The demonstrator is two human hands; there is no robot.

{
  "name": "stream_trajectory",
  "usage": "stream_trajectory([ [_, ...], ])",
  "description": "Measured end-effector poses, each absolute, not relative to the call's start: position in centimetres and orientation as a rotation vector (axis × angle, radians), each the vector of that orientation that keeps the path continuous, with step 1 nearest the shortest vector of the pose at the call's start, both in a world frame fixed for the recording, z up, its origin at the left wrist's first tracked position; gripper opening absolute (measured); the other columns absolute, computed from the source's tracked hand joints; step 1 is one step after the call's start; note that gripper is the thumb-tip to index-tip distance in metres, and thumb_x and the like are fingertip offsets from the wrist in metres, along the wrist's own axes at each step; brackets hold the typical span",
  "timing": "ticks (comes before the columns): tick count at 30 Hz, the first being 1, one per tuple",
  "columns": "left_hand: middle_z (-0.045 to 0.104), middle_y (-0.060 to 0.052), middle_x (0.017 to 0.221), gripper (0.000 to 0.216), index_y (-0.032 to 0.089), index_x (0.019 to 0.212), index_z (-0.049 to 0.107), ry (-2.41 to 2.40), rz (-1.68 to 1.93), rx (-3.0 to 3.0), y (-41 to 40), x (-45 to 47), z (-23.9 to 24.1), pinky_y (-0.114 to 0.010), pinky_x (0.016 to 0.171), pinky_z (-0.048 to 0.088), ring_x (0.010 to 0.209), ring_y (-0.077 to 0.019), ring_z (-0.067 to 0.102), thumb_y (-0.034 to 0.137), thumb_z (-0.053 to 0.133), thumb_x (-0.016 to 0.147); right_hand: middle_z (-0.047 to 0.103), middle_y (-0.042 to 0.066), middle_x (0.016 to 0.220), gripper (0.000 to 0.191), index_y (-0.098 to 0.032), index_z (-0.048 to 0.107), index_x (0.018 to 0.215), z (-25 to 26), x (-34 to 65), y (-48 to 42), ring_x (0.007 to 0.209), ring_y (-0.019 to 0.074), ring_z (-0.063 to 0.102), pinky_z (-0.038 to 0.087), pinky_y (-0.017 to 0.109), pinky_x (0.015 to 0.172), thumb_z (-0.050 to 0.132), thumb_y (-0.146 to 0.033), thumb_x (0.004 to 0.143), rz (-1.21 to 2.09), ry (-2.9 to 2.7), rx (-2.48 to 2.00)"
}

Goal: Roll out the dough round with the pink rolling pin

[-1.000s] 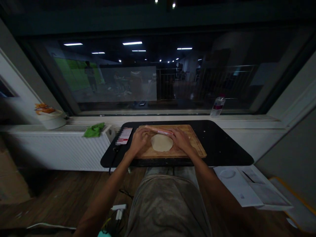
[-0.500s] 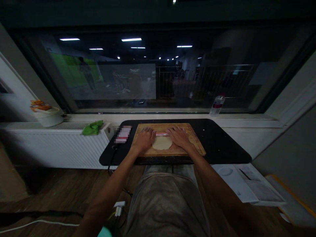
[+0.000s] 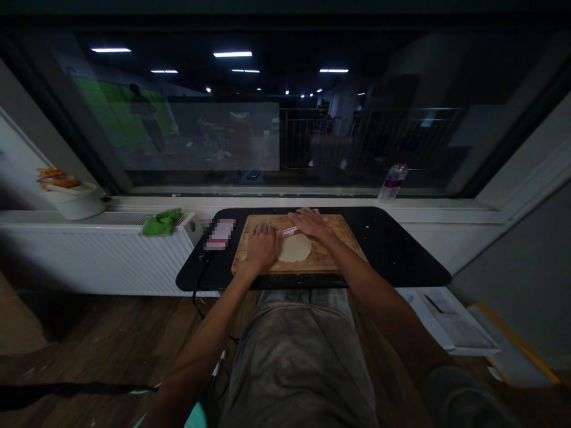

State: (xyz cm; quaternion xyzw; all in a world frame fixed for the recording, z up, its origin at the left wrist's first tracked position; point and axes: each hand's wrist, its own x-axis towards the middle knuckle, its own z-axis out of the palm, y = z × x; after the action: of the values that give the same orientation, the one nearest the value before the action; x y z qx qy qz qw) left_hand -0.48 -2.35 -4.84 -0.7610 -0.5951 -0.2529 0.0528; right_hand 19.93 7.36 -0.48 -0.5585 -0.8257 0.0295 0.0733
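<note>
A flat round of pale dough point(image 3: 294, 248) lies on a wooden cutting board point(image 3: 330, 266). Across its far edge rests a rolling pin point(image 3: 289, 231); only its middle shows, with a red and white label. My left hand point(image 3: 264, 245) is over the pin's left end, fingers bent around it. Over the right end lies my right hand point(image 3: 309, 222), a bit farther from me, its fingers closed down on the pin. Both ends of the pin are hidden under my hands, and it slants with the right end farther away.
The board sits on a black tabletop point(image 3: 401, 261) with a partly blurred phone-like item point(image 3: 222, 234) on its left. A plastic bottle point(image 3: 393, 182) stands on the windowsill. A green cloth point(image 3: 161, 222) and white container point(image 3: 75, 202) rest on the radiator point(image 3: 120, 261).
The rolling pin has turned from level to slanted. My right hand has moved away from me and left, while my left hand has come slightly nearer. The whole view has shifted slightly.
</note>
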Motion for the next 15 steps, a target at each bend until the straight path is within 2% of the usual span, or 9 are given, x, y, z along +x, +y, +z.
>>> stream_trajectory([
  [4,0.069,-0.034,0.151,0.054,0.003,0.143,0.066,-1.841,-0.797,-2.314,-2.3,-0.3,-4.8,-0.057,0.126,0.042,0.146,-0.0432,0.064,0.04,0.038,0.118,0.062,0.011,0.17,0.065,-0.033,0.064,0.165,-0.2,19.2,8.9,0.158,0.0351,0.048,0.031,0.061,0.132,0.021,-0.058,0.122,0.09,-2.556,-1.634],
  [8,0.075,-0.031,0.142,0.051,0.006,0.138,0.069,-1.868,-0.794,-2.28,-2.4,-0.1,-4.5,-0.054,0.12,0.048,0.139,-0.0416,0.069,0.041,0.037,0.118,0.065,0.012,0.166,0.063,-0.032,0.067,0.161,0.2,18.9,10.0,0.156,0.0347,0.05,0.033,0.06,0.13,0.023,-0.055,0.123,0.056,-2.628,-1.572],
  [15,0.074,-0.032,0.143,0.054,0.005,0.136,0.069,-1.938,-0.777,-2.28,-2.9,0.6,-3.8,-0.054,0.116,0.05,0.136,-0.042,0.07,0.042,0.033,0.12,0.07,0.009,0.16,0.053,-0.033,0.073,0.153,0.2,18.0,12.2,0.15,0.0326,0.055,0.039,0.053,0.124,0.034,-0.047,0.121,-0.012,-2.724,-1.464],
])
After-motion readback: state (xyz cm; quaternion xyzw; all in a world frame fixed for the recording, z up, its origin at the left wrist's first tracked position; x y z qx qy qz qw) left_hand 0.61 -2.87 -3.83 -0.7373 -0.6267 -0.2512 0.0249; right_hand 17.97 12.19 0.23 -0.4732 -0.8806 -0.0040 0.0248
